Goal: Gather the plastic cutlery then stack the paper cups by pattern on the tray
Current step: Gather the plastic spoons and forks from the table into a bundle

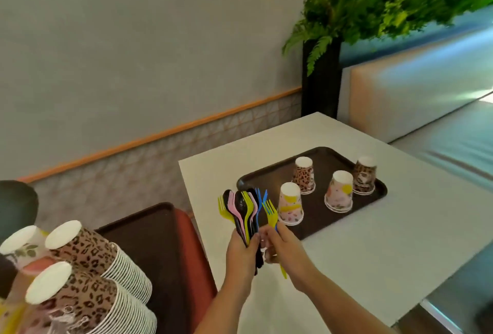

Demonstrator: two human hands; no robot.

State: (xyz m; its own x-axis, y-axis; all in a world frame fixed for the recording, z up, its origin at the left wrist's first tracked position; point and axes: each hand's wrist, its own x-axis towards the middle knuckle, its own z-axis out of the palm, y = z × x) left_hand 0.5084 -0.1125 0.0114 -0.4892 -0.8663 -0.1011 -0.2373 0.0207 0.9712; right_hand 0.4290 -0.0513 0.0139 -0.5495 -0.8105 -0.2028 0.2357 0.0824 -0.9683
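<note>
**Light cutlery in hand, cups waiting on the tray**

We have the plastic cutlery (246, 209) bunched upright over the near left edge of the white table (373, 253). Our left hand (244, 249) is wrapped round the handles of the forks and spoons, heads fanned upward. Our right hand (280, 247) pinches a yellow fork (270, 212), with something blue alongside it, just beside the bundle.

We judge these pieces to be very light, stiff and smooth, so they may slide against one another and splay. Gripping low on the handles, with the fingers closed all round, should keep them aligned.

On the dark tray (266, 176), further right, four small lots of paper cups stand upside down and apart: two leopard cups (304, 176) (364, 174) on the far side and two floral cups (290, 207) (339, 191) nearer. They look light and easily crushed, so we would take each by its side wall, gently, below the upturned base.

At near left, tall cup stacks (88, 261) lie tilted beside another tray (160, 240).
</note>
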